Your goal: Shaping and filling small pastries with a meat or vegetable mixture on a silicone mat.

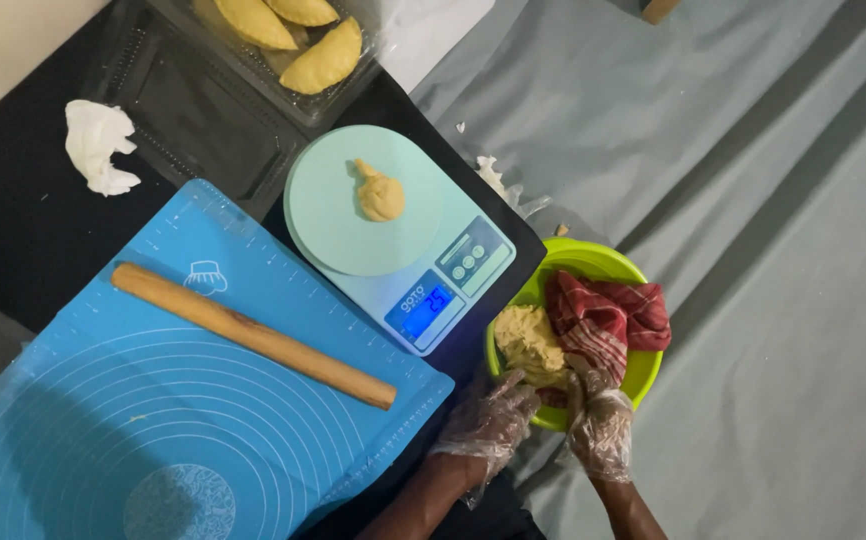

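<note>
Left hand point(485, 420): lower centre of the frame, in a thin, crinkled clear plastic glove; fingers curled loosely onto the lower edge of the dough mass, touching it (whether they pinch a piece cannot be told).
Right hand point(600, 428): just beside the left, likewise gloved; fingers bent down over the bowl's near rim, touching dough and cloth where they meet; how tightly they close cannot be told.
Dough mass point(530, 343): pale beige, lumpy and matte, lying in the left half of the bowl.
Bowl point(603, 263): round, glossy lime-green plastic, right of centre, resting on the grey sheet.
Cloth point(608, 315): red with a white check, crumpled, filling the bowl's right half and touching the dough.
Kitchen scale point(458, 290): pale mint, smooth round platform with a lit blue display at its lower right corner; centre of the frame.
Dough portion point(379, 194): small, rounded with a pinched tip, alone on the platform.
Rolling pin point(253, 335): slim wooden cylinder, lying diagonally on the mat.
Rolling mat point(103, 420): blue, flexible, printed with concentric rings and ruled edges; lower left.
Tray point(203, 110): dark plastic, ribbed, upper left, holding the pastries.
Pastries point(325, 58): yellow half-moons with crimped edges, top centre.
Crumpled paper point(98, 145): white, upper left.
Grey sheet point(753, 150): smooth fabric with soft folds, right half.
</note>
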